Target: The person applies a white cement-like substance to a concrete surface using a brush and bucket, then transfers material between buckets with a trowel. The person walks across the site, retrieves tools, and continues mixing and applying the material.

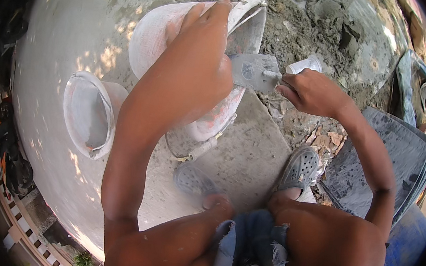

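Observation:
A large white bucket, smeared with pale residue, lies tipped with its mouth toward the right. My left hand is closed on its upper side, fingers near the rim; my wrist and forearm cover part of the bucket. My right hand is closed on a flat grey trowel, whose wide blade reaches left to the bucket's mouth. The trowel's handle is mostly hidden by my fingers. Just behind my right hand lies a clear plastic cup. The bucket's wire handle hangs toward my feet.
A smaller white bucket stands on the concrete floor at left. Wet grey mortar spreads at the far right. Dry leaves, stacked dark sheets, a crumpled cloth and a blue drum are on the right.

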The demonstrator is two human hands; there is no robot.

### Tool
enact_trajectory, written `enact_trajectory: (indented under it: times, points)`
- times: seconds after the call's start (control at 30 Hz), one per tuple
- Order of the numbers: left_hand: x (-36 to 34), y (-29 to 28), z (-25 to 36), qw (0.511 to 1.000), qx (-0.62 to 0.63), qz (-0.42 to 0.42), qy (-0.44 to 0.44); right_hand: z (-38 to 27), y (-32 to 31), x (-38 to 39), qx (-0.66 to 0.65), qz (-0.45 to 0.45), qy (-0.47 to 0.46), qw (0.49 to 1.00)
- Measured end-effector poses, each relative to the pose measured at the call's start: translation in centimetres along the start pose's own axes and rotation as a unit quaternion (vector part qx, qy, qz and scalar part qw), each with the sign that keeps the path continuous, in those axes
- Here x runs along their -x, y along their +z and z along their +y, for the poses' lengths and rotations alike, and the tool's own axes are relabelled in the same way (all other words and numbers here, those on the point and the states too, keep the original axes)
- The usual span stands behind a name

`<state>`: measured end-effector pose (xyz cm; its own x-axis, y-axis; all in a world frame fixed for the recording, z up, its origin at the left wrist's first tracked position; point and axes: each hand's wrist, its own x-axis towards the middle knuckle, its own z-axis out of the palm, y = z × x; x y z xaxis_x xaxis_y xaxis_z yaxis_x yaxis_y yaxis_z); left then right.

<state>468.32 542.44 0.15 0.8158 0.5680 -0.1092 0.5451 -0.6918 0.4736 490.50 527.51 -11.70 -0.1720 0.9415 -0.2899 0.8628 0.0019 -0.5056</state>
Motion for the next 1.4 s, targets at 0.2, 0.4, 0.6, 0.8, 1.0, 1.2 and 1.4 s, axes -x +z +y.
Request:
enact_trajectory:
  times: [0.2, 0.4, 0.6, 0.8, 1.0, 1.2, 1.4]
  points:
    - [0.2, 0.4, -0.1, 1.000, 0.011, 0.019, 0.020, 0.0, 1.1, -0.1, -0.038, -0.025, 0.027, 0.999]
    - [0.1, 0.1, 0.1, 1.000, 0.028, -0.002, -0.003, -0.2, 0.2, 0.1, 0.005, -0.006, 0.075, 0.997]
    - [0.7, 0.7, -0.4, 1.000, -0.003, 0.030, 0.007, -0.8, 0.0, 0.5, -0.066, -0.090, 0.027, 0.993]
    - [1.5, 1.0, -0.8, 0.998, 0.010, 0.047, 0.029, -1.5, 0.0, 0.7, -0.093, -0.120, 0.041, 0.988]
    - [1.5, 1.1, -0.5, 0.998, 0.016, 0.054, 0.012, -0.4, 0.8, 0.6, -0.041, -0.062, 0.057, 0.996]
    - [1.3, 1.2, -0.7, 0.998, 0.024, 0.055, 0.017, -0.5, 0.8, 0.7, -0.093, -0.084, 0.080, 0.989]
    - [1.4, 1.2, -0.8, 0.998, 0.030, 0.054, 0.016, -0.8, 0.4, 1.2, -0.104, -0.060, 0.115, 0.986]
